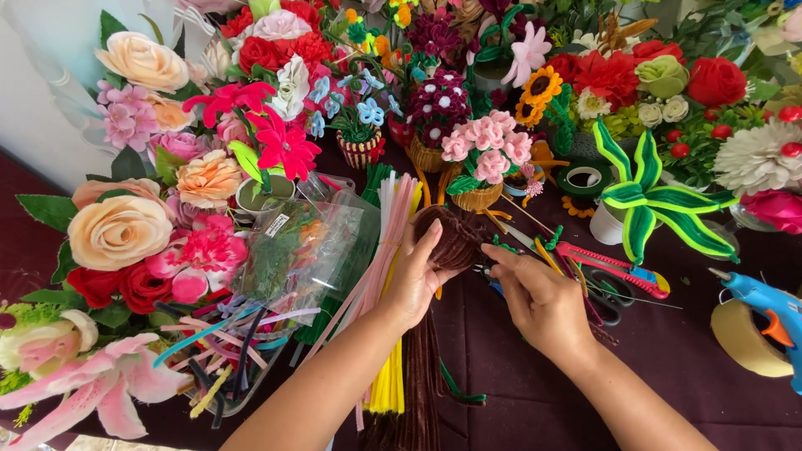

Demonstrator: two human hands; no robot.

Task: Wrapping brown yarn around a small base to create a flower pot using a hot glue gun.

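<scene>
My left hand (413,280) is closed around a folded bundle of dark brown pipe cleaners (451,236), lifted just above the dark table. My right hand (539,296) lies palm down beside it, fingertips on small tools that are mostly hidden under it. A long sheaf of brown pipe cleaners (422,384) runs toward me between my forearms. Pink, white and yellow pipe cleaners (386,242) fan out to the left of my left hand.
Artificial flowers crowd the left side and back, with small woven pots of pipe-cleaner flowers (484,159). A red-handled cutter (614,269) and black scissors (608,305) lie right of my hand. A blue glue gun (764,305), a tape roll (743,338) and a clear plastic bag (305,250) are nearby.
</scene>
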